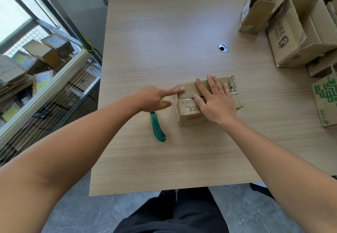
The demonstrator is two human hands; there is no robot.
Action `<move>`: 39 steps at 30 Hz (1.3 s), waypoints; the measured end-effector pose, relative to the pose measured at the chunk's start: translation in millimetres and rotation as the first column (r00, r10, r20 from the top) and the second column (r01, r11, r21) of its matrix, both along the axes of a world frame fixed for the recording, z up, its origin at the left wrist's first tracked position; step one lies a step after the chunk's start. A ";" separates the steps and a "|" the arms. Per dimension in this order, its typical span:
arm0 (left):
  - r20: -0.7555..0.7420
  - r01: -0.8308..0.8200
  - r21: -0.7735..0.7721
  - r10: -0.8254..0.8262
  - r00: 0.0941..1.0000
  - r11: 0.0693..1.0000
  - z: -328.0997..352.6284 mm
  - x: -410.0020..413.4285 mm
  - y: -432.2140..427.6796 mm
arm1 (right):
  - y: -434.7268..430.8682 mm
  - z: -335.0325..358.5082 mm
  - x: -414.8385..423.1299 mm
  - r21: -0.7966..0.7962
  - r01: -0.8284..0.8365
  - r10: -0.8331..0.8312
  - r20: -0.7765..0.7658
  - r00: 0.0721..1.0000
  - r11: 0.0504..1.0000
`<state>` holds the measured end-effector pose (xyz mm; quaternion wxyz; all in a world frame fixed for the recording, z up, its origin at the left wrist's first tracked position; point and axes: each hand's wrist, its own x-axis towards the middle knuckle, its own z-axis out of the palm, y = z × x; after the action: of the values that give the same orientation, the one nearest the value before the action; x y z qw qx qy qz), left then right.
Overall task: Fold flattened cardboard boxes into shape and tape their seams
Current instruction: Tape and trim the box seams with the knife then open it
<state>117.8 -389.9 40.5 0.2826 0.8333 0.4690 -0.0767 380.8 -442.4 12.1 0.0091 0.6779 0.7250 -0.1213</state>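
Flaps of one small cardboard box lie closed under the right hand, which rests flat on the box top with straight fingers, probably to stop the flaps springing up along the middle seam. The left hand grasps nothing that I can see; its forefinger is stretched out and presses the box's top left corner, steadying that end. The box stands on the desk, near the front edge.

Just left of the box lies one green knife, kept within reach, likely for cutting tape. A yellow bit shows under the left hand; I cannot tell whether it belongs to the knife. No tape roll is in view.

Beyond the box is one round cable hole. Well right of the box stand at least four more boxes, some with flaps open. Far left of the box, off the desk, one wire cage holds many boxes.
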 end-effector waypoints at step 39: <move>-0.064 -0.074 0.091 0.080 0.995 0.993 0.0 1.3 -7.1 | -48.1 76.4 -89.7 -0.332 0.249 -0.414 -0.714 0.564 0.910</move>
<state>119.0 -397.0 40.5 0.2323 0.8231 0.5130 -0.0731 291.1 -490.5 88.5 -0.2587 0.6800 0.5016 -0.4681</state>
